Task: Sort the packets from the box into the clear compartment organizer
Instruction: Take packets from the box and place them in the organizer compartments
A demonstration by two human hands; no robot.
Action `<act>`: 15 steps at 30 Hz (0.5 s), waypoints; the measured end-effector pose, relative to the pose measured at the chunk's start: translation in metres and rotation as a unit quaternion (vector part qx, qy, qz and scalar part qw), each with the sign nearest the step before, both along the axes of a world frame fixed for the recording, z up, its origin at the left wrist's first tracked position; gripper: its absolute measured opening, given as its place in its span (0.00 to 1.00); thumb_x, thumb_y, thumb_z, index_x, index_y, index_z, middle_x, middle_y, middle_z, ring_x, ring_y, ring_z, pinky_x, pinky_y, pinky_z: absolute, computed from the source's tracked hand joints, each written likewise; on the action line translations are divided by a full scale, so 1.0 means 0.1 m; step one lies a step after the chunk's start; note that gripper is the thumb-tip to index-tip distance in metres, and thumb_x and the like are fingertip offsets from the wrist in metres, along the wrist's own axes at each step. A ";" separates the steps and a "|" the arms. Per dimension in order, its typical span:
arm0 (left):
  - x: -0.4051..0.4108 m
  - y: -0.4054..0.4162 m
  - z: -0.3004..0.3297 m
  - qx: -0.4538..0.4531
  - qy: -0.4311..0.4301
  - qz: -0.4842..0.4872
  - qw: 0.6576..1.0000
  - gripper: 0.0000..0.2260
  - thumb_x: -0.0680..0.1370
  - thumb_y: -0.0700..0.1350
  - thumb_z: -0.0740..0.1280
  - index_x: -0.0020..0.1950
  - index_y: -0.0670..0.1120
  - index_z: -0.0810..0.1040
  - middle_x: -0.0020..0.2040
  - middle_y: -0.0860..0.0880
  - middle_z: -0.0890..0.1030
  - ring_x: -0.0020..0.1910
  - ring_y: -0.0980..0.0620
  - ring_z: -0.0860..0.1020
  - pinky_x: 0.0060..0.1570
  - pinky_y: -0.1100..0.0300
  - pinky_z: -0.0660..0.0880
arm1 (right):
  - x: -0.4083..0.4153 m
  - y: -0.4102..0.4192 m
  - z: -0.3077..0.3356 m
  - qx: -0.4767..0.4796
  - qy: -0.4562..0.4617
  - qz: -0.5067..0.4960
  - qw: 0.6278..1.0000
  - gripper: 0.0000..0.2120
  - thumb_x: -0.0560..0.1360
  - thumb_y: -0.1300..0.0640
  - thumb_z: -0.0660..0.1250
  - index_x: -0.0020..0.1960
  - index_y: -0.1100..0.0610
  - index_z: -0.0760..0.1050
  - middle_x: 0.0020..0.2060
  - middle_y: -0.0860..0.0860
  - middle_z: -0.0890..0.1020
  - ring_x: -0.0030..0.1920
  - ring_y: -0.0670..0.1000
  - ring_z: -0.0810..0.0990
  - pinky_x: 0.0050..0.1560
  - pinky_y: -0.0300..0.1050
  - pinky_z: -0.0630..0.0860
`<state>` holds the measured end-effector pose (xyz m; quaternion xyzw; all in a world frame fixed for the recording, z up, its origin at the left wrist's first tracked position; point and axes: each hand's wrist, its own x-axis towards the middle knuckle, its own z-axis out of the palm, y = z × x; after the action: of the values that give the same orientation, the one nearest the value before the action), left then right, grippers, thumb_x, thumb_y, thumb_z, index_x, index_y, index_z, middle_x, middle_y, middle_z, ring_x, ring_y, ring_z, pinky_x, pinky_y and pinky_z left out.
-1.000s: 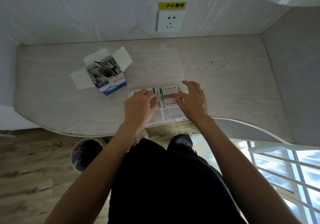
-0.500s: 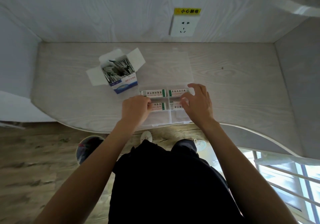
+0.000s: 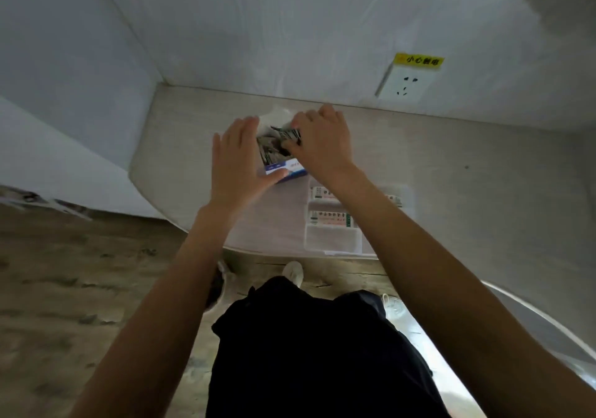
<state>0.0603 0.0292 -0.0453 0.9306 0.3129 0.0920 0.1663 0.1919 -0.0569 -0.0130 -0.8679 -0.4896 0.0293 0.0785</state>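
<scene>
The small white and blue box (image 3: 286,171) stands open on the table, with several dark packets (image 3: 272,148) upright in it. My left hand (image 3: 235,162) lies flat against the box's left side, fingers straight, thumb along its blue front. My right hand (image 3: 322,143) reaches over the box from the right, its fingers curled down onto the packets. The clear compartment organizer (image 3: 332,243) sits nearer to me, partly under my right forearm. White labelled packets (image 3: 329,218) lie in its far compartments, and the nearest compartment shows none.
The pale wood table (image 3: 483,211) runs along a white wall with a power socket (image 3: 406,83) and a yellow label at the right. Its curved front edge is just beyond the organizer. The organizer's clear lid (image 3: 271,220) lies flat to the left.
Both hands have left the organizer and moved up to the box. The left now lies against its side and the right is on the packets. My view has swung left.
</scene>
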 end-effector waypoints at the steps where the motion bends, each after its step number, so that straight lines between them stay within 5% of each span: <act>1: 0.02 0.04 -0.04 -0.003 0.013 0.001 1.000 0.38 0.69 0.57 0.72 0.72 0.41 0.63 0.71 0.43 0.66 0.72 0.44 0.63 0.70 0.42 0.55 | -0.01 0.11 -0.03 -0.044 -0.034 0.007 0.998 0.17 0.77 0.45 0.61 0.59 0.55 0.74 0.55 0.52 0.78 0.60 0.56 0.69 0.58 0.47 0.63; 8: 0.05 0.05 -0.23 0.000 -0.030 0.012 0.999 0.32 0.71 0.55 0.72 0.69 0.41 0.67 0.69 0.44 0.70 0.68 0.45 0.68 0.69 0.45 0.59 | -0.06 0.28 -0.17 -0.071 -0.059 0.004 0.996 0.11 0.78 0.60 0.57 0.50 0.57 0.78 0.48 0.52 0.80 0.53 0.55 0.73 0.53 0.46 0.65; 15: 0.03 0.07 -0.26 -0.003 -0.054 0.018 0.998 0.32 0.70 0.56 0.72 0.69 0.42 0.68 0.68 0.45 0.72 0.66 0.46 0.70 0.68 0.44 0.60 | -0.08 0.24 -0.17 -0.024 0.009 0.042 0.999 0.13 0.78 0.54 0.59 0.60 0.51 0.76 0.52 0.51 0.81 0.54 0.54 0.75 0.48 0.45 0.68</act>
<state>0.0633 0.0363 -0.0714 0.9181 0.3203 0.1439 0.1842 0.1835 -0.0325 -0.0302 -0.8482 -0.5237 0.0515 0.0609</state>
